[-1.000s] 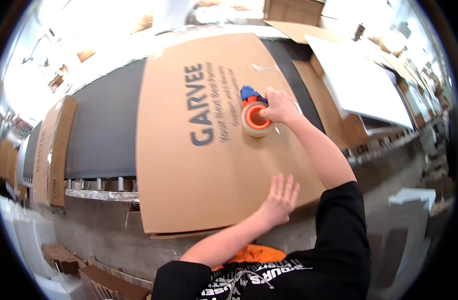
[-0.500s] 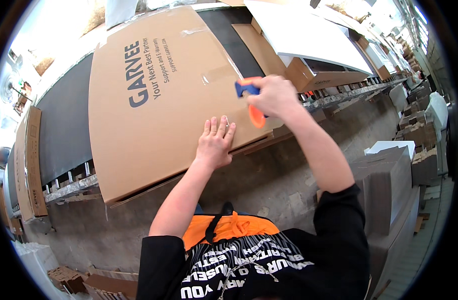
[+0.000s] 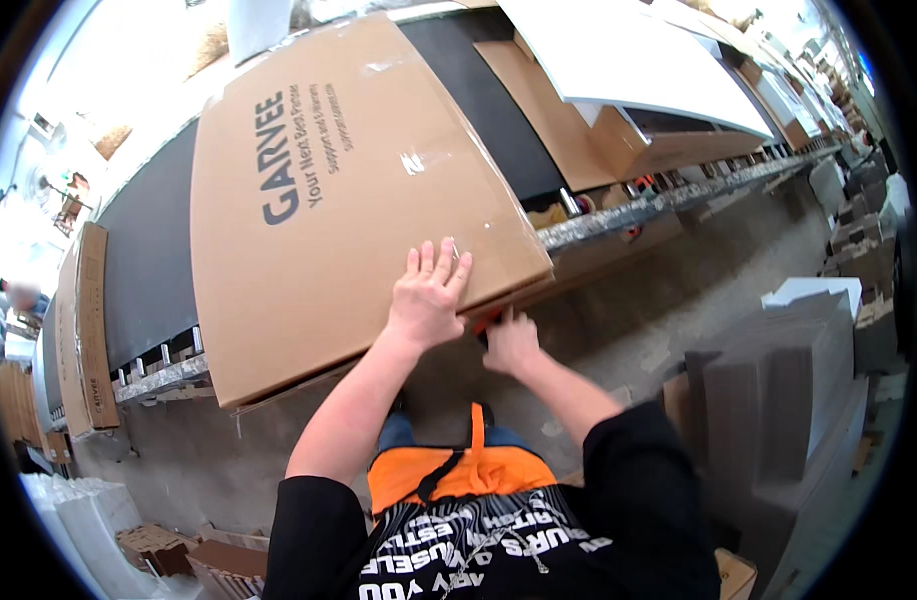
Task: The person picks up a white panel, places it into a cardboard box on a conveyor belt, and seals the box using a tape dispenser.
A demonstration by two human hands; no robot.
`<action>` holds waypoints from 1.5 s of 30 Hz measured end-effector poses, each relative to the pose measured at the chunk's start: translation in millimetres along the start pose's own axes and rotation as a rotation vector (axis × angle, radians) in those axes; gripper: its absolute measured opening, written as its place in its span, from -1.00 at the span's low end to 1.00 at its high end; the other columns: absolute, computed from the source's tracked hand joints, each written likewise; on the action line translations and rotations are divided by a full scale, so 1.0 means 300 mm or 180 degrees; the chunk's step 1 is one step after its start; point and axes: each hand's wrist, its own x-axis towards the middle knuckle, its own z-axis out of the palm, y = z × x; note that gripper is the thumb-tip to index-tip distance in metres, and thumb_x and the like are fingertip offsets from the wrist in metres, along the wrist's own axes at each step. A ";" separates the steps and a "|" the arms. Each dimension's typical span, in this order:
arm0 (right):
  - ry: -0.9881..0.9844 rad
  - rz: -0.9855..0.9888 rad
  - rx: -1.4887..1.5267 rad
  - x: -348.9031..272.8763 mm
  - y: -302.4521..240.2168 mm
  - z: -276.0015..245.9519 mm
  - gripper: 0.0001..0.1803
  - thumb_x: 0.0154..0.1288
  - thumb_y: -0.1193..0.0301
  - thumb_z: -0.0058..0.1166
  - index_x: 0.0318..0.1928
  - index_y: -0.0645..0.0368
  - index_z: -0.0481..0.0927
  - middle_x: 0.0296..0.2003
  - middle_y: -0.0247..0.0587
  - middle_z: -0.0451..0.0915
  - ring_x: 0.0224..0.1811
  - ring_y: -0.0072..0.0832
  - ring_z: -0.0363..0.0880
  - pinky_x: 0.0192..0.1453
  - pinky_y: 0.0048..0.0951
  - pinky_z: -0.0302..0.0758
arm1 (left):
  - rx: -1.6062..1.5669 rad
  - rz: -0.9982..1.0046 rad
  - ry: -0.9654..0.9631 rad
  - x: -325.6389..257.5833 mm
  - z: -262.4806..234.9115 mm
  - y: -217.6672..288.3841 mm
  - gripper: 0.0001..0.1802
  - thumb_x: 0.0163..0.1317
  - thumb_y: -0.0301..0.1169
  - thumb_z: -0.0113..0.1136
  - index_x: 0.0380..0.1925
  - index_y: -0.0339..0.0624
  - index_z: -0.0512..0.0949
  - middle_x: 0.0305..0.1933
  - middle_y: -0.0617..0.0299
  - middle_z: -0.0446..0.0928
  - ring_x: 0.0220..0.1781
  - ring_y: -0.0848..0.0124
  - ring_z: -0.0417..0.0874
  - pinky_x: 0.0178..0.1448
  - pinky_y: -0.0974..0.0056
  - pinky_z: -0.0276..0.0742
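A large brown cardboard box (image 3: pixel 363 215) with dark printing lies flat across the conveyor. Shiny strips of clear tape (image 3: pixel 411 163) show on its top. My left hand (image 3: pixel 428 300) rests palm down on the box top by the near edge, fingers stretched out. Just below that edge, to the right, my right hand (image 3: pixel 511 342) is closed around an orange and blue tape dispenser (image 3: pixel 490 322). Most of the dispenser is hidden by the hand and the box edge, and whether it touches the box's side cannot be seen.
The black conveyor belt (image 3: pixel 148 235) has a metal side rail (image 3: pixel 668 203). An open carton (image 3: pixel 668 155) with a white panel (image 3: pixel 638 65) sits to the right, another box (image 3: pixel 83 330) to the left. Stacked cardboard (image 3: pixel 768 400) stands on the floor at right.
My right hand has swung down and to the left with the tape dispenser, from above the box's right end to below its near edge. My left hand has stayed on the box.
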 end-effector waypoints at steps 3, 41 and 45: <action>-0.0514 0.0153 0.0919 -0.072 -0.093 0.130 -0.26 0.02 0.17 0.17 0.31 -0.06 0.42 0.36 0.19 0.24 0.25 0.17 0.42 0.26 -0.05 0.50 | -0.0028 -0.0027 -0.0068 -0.084 0.008 0.006 0.00 -0.24 -0.14 0.55 0.32 -0.10 0.40 0.41 -0.16 0.33 0.41 -0.12 0.37 0.51 -0.07 0.23; -0.0402 -0.0242 0.3907 -0.362 -1.280 -0.311 -0.34 0.04 0.36 0.16 0.22 0.34 0.53 -0.09 0.00 0.71 -0.09 -0.41 0.69 0.10 -0.42 0.58 | -0.0906 -0.0143 0.0720 -1.169 -0.222 -0.956 0.06 -0.35 -0.14 0.60 0.24 -0.41 0.43 0.42 -0.15 0.32 0.50 -0.29 0.17 0.57 -0.15 0.08; -0.1020 -0.0493 0.5104 -0.402 -1.241 -0.364 -0.32 0.08 0.41 0.10 0.26 0.45 0.45 0.02 0.02 0.66 -0.03 -0.40 0.66 0.16 -0.45 0.54 | -0.0966 -0.0188 0.0744 -1.180 -0.233 -0.962 0.07 -0.38 -0.16 0.61 0.24 -0.41 0.43 0.41 -0.14 0.34 0.49 -0.25 0.20 0.57 -0.13 0.10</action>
